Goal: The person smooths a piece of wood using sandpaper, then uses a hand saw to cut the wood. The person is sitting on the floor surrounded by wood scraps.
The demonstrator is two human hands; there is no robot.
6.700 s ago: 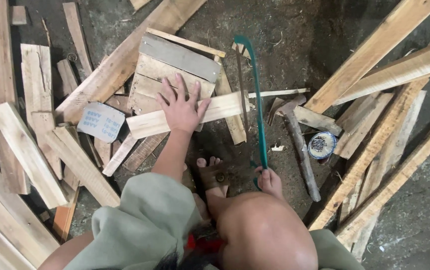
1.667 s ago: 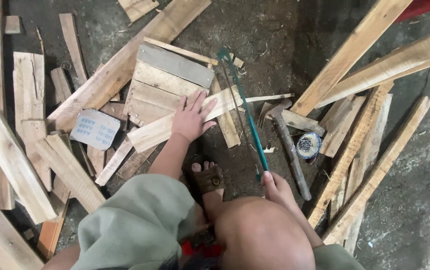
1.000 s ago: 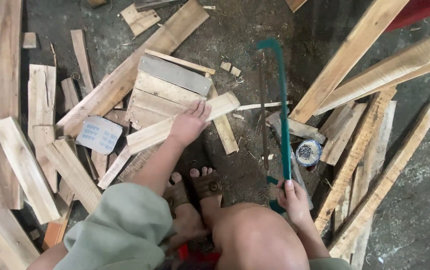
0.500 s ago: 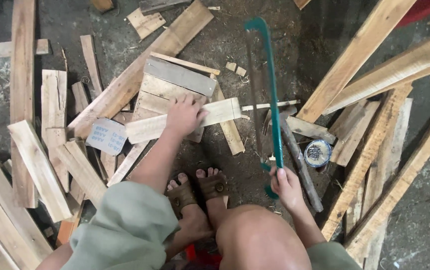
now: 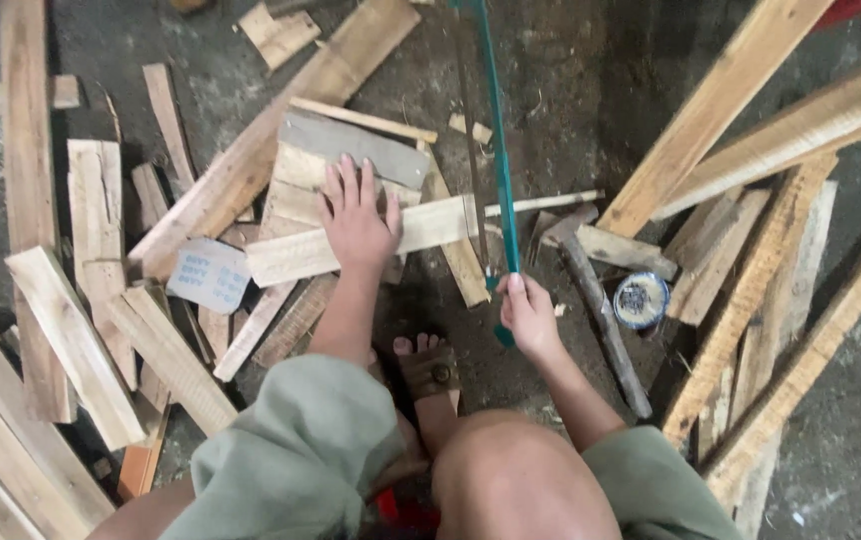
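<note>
Concrete floor [image 5: 571, 90] — left hand [image 5: 359, 218] pins plank [image 5: 371, 240], right hand [image 5: 528, 312] grips saw [image 5: 496, 150].

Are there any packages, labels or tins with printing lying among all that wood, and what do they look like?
Card label: flat on the wood scraps, beside the left hand; pale blue-white, rounded corners, rows of small print.
Round tin: on the floor beside the right hand, between planks; white rim, dark blue printed top.
</note>
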